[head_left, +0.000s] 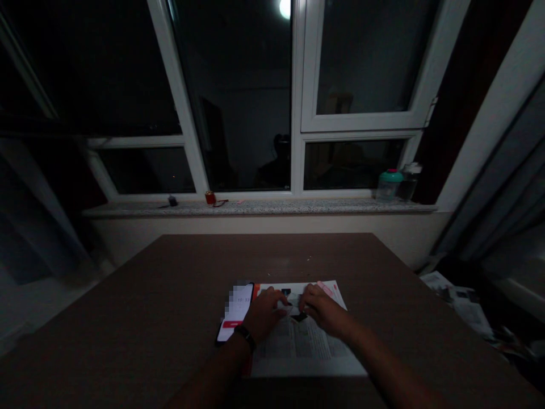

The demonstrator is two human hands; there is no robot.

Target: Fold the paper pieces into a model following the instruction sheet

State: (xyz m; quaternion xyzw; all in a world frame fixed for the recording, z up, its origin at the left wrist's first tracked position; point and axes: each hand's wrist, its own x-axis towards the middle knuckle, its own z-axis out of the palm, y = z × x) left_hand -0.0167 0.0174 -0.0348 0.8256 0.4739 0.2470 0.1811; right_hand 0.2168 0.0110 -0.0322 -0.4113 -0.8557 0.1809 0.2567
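Observation:
Both hands work close together over a printed paper sheet (298, 352) lying on the table. Between my fingertips is a small pale, thin piece (293, 310), perhaps paper or clear film; its kind is hard to make out in the dim light. My left hand (266, 311), with a dark band on the wrist, holds its left edge with thumb and forefinger. At its right edge, my right hand (322, 308) has its fingers bent and pinched on it. Dark printed patches show around the piece. A pink item (326, 288) lies on the sheet just beyond my right hand.
A lit smartphone (236, 312) lies left of the sheet. Small pale scraps (309, 258) dot the brown table (204, 267). On the windowsill (272, 207) stand a red object (210, 197), a small dark item (172, 200) and a teal-lidded bottle (389, 184). Papers (464, 304) lie off the right side.

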